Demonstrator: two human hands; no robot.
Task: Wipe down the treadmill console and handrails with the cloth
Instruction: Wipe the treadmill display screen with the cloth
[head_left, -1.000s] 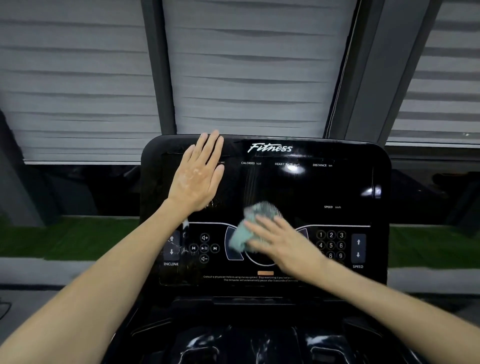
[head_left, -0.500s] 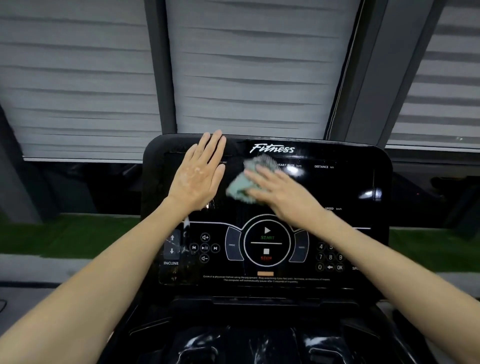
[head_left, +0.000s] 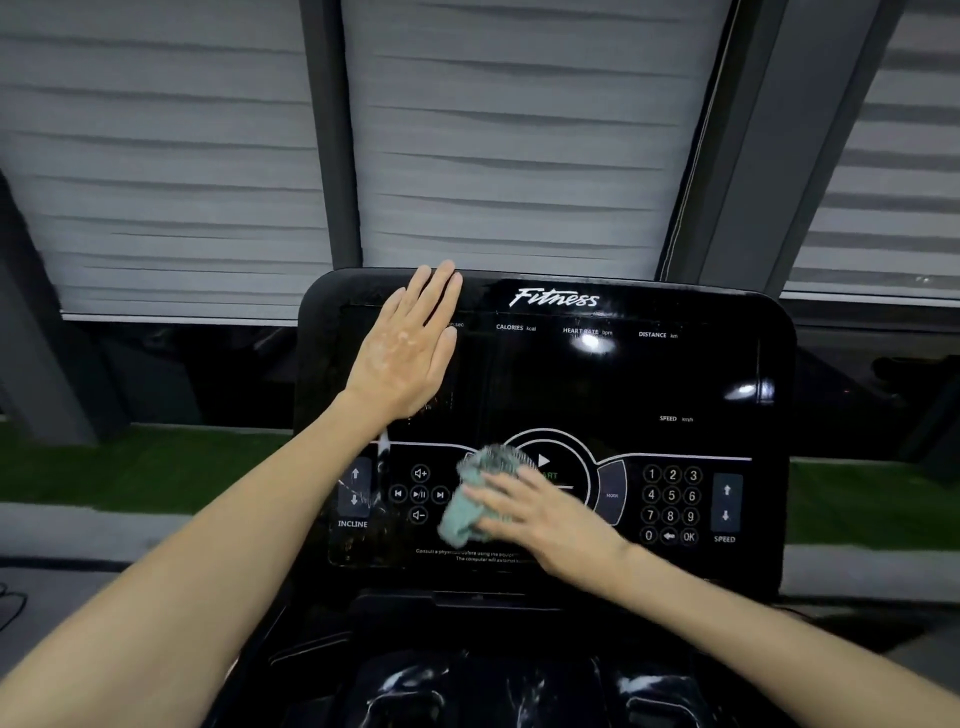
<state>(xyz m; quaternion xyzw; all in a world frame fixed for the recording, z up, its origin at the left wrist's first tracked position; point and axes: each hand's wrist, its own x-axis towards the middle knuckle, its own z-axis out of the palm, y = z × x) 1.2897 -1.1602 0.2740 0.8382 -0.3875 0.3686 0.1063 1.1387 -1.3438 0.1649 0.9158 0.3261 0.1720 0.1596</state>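
Note:
The black treadmill console (head_left: 675, 374) stands upright in front of me, with white labels and a keypad on its glossy face. My left hand (head_left: 402, 348) lies flat against its upper left part, fingers straight and reaching the top edge. My right hand (head_left: 535, 512) presses a crumpled pale green cloth (head_left: 470, 499) onto the lower middle of the panel, over the left side of the round start button. Its fingers lie straight across the cloth. No handrails are in view.
Below the console a dark glossy tray (head_left: 493, 686) with cup recesses sits between my forearms. Behind the console are grey window frames (head_left: 327, 156) with white blinds, and a strip of green turf (head_left: 130, 467) runs along the floor.
My right hand has swept the cloth down from the upper middle of the console to the start-button area. My left hand has stayed flat in the same place.

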